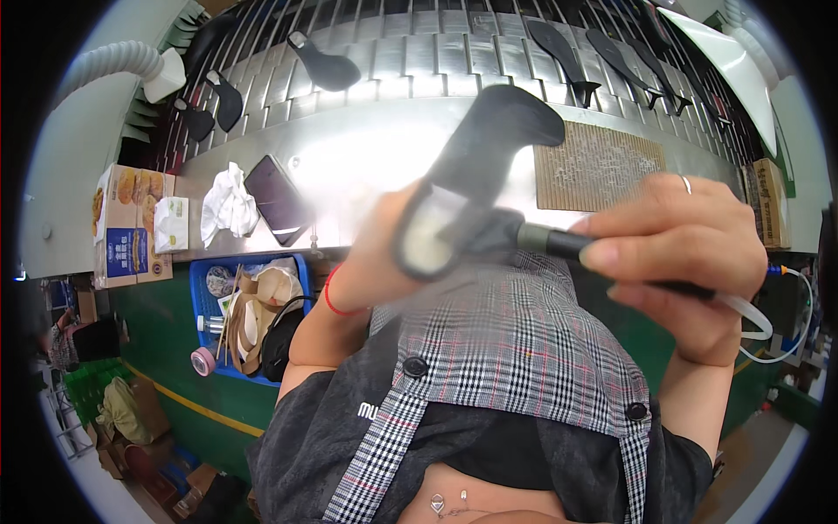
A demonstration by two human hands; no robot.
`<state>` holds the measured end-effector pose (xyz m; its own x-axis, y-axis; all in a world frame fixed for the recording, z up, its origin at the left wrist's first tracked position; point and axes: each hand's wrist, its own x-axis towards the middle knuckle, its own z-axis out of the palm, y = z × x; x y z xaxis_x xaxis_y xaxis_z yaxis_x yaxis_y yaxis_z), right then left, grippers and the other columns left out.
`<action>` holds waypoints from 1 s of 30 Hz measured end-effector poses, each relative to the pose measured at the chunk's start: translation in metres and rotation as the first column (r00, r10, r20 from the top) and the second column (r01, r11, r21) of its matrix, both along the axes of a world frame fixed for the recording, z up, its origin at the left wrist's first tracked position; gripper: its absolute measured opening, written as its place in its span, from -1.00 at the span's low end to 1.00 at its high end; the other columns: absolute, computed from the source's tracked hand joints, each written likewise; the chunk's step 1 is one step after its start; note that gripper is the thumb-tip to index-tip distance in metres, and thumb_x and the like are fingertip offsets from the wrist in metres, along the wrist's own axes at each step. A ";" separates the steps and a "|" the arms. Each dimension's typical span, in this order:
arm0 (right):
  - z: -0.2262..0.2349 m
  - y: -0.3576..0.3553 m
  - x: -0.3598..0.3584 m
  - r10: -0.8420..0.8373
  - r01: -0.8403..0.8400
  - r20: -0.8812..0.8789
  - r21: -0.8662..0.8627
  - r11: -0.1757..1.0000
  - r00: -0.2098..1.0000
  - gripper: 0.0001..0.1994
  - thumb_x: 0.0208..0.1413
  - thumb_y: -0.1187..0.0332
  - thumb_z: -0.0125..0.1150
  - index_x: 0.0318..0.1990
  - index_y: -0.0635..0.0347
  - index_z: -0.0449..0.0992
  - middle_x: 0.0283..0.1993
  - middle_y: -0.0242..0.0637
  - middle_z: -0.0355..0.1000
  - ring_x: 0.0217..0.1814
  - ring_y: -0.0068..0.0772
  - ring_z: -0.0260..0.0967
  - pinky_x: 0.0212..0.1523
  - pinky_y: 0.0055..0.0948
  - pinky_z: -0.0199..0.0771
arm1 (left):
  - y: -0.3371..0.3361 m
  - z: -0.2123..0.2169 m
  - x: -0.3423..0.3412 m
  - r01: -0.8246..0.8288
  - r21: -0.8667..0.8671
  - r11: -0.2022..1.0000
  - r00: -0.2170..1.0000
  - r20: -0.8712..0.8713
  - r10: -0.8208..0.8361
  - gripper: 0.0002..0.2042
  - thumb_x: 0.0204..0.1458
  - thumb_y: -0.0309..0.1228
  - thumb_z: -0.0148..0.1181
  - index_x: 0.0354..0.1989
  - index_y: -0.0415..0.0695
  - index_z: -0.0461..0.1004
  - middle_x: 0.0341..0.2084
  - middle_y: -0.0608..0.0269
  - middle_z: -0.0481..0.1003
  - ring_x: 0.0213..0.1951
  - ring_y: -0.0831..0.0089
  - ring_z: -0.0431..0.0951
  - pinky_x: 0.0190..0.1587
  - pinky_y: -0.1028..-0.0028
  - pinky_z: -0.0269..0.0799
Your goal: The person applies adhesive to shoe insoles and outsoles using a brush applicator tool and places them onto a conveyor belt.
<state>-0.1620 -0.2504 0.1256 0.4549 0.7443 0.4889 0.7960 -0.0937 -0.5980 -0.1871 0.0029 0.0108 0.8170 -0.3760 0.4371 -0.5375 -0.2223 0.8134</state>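
My left hand (pixel 375 244) is closed around the heel end of a black shoe insole (pixel 502 131), blurred by motion, with a pale patch on that end. The insole is tilted above the near edge of the metal bench. Its fingers are mostly behind the piece. In my right hand (pixel 698 231), fingers wrapped round it, is a black-handled brush-like tool (pixel 554 242) with a white tube (pixel 752 314) trailing from its rear. The tool's dark, smeared head is beside the insole's pale end; whether they touch I cannot tell.
Similar black pieces (pixel 327 68) lie on the slatted metal conveyor (pixel 419 61). On the bench are a brown ridged mat (pixel 594 166), a phone (pixel 278 199), crumpled white tissue (pixel 229 205) and a carton (pixel 131 223). A blue tray (pixel 305 271) of odds and ends sits below left; a white duct (pixel 113 65) hangs far left.
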 end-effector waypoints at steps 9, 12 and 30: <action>-0.002 -0.005 -0.005 -0.045 0.044 0.032 0.020 0.999 0.998 -0.82 -0.14 0.30 0.29 -0.40 0.19 0.59 -0.48 -0.09 0.53 -0.58 -0.32 0.44 -0.59 -0.45 0.40 | 0.010 0.009 -0.007 0.031 0.091 0.995 0.999 0.007 -0.031 -0.48 -0.16 -0.47 0.36 0.03 -0.29 0.36 -0.24 0.07 0.55 -0.22 0.31 0.60 -0.17 0.41 0.47; -0.002 -0.013 -0.001 -0.186 0.174 0.093 0.125 0.977 0.978 -0.81 -0.16 0.27 0.31 -0.42 0.18 0.58 -0.47 -0.11 0.54 -0.62 -0.35 0.41 -0.60 -0.49 0.38 | 0.008 0.016 -0.008 0.034 0.051 0.998 0.999 -0.028 -0.033 -0.49 -0.14 -0.51 0.34 0.05 -0.32 0.37 -0.23 0.07 0.55 -0.23 0.30 0.59 -0.16 0.44 0.45; -0.024 -0.035 0.004 -0.222 0.255 -0.150 0.258 0.932 0.963 -0.79 -0.24 0.43 0.35 -0.37 0.29 0.60 -0.38 -0.11 0.56 -0.40 -0.21 0.53 -0.39 -0.43 0.48 | 0.039 -0.001 -0.025 -0.136 0.373 0.918 0.975 -0.113 0.191 -0.51 -0.12 -0.10 0.39 -0.12 -0.24 0.53 -0.16 0.06 0.55 -0.13 0.28 0.59 -0.08 0.43 0.47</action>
